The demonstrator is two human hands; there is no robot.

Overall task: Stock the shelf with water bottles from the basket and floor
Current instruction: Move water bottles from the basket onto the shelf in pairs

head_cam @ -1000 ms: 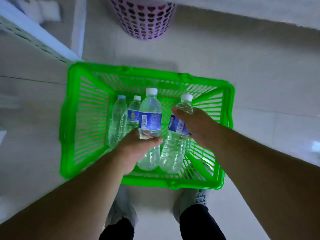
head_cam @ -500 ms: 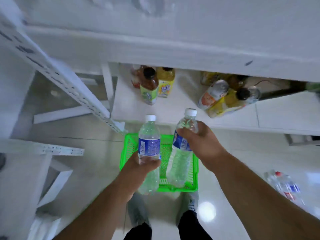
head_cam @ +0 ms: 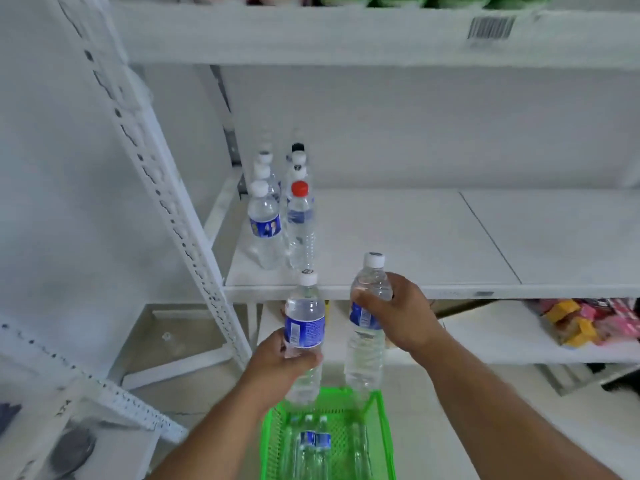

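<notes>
The left hand gripped a water bottle low on its body, fingers curled round it just under the blue label. The right hand held a second bottle by its shoulder, thumb and fingers wrapped across the label. Both bottles stood upright in the air, above the green basket, where more bottles lay below the fingers. Beyond the fingertips, on the white shelf, two rows of bottles stood at its left end.
</notes>
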